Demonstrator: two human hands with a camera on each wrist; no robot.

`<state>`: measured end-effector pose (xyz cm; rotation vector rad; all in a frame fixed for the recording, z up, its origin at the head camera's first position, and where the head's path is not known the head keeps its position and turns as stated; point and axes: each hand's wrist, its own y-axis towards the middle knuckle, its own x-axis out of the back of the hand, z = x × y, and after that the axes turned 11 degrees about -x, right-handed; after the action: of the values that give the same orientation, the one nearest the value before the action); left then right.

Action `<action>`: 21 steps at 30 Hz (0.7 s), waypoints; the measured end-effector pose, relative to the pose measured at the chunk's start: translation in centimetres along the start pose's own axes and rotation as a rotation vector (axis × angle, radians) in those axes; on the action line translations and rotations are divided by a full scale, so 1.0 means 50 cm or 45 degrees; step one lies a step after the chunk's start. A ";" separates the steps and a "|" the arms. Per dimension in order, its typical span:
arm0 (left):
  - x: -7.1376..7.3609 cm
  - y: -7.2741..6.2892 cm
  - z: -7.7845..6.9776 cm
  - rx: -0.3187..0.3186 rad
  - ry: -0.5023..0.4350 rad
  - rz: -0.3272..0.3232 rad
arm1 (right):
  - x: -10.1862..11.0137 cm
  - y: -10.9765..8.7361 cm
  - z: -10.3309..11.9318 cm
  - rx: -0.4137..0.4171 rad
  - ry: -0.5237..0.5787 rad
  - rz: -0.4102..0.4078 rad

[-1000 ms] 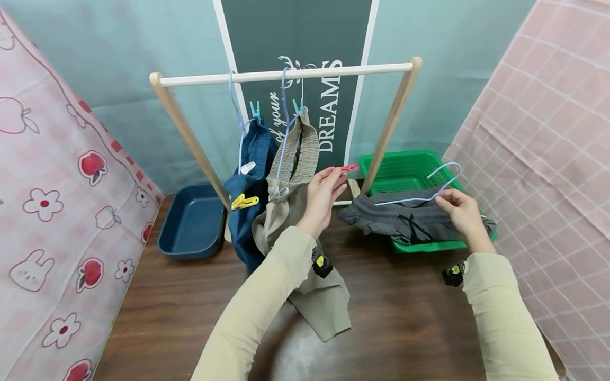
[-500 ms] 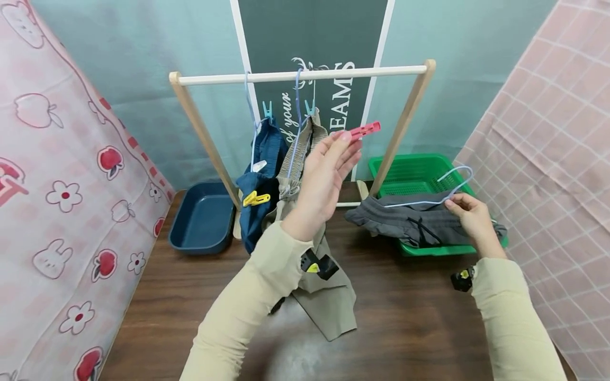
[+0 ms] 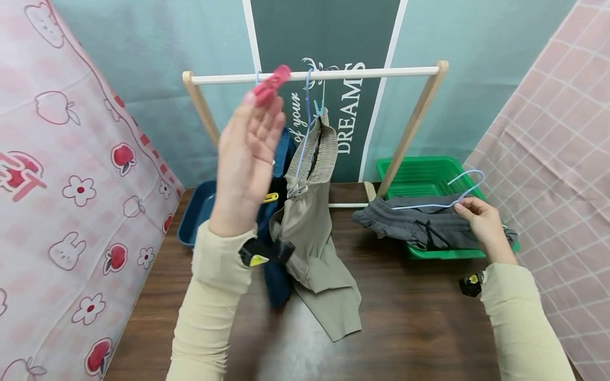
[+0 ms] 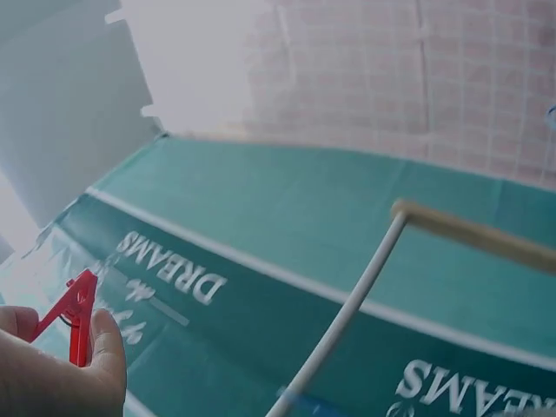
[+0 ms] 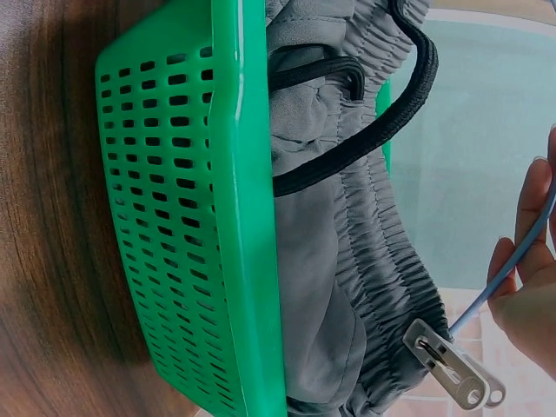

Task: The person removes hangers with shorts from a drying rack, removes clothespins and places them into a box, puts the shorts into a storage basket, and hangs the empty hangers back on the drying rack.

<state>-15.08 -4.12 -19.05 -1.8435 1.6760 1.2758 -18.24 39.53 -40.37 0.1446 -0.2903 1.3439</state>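
Observation:
My left hand [image 3: 248, 164] is raised in front of the rack's left part, pinching a red clothespin [image 4: 80, 317] between thumb and fingers. With my right hand [image 3: 483, 222] I grip a light blue wire hanger [image 3: 469, 191] at the right. This hanger runs into the waistband of dark grey drawstring pants [image 3: 414, 227], which lie over the green basket. A grey clothespin [image 5: 447, 369] clips their waistband in the right wrist view. Beige pants [image 3: 310, 217] hang from the rack with a light blue clothespin [image 3: 319, 108]. Dark blue pants [image 3: 276, 275] hang beside them, partly hidden behind my left hand.
A rack with a white rail [image 3: 371, 73] and wooden legs stands at the back of the table [image 3: 405, 317]. Behind its right leg sits the green basket [image 3: 414, 172]. A blue tray [image 3: 190, 222] is partly covered at left. A yellow clothespin [image 3: 270, 198] is on the blue pants.
My left hand has risen and then swung left with the red clothespin, now in front of the blue pants. The right hand keeps hold of the hanger. The head view has shifted slightly.

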 end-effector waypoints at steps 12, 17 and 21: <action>0.184 0.083 -0.081 -0.149 -0.253 -0.445 | -0.001 0.002 -0.002 0.033 0.069 -0.005; 0.293 0.112 -0.073 -0.121 -0.281 -0.714 | 0.000 0.005 -0.006 0.025 0.112 0.009; 0.379 0.122 -0.053 -0.061 -0.257 -0.890 | 0.002 0.005 -0.009 0.022 0.077 0.000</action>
<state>-21.56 -19.25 -30.58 -1.9831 0.7808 1.1342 -18.39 39.78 -40.78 0.1181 -0.2277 1.3489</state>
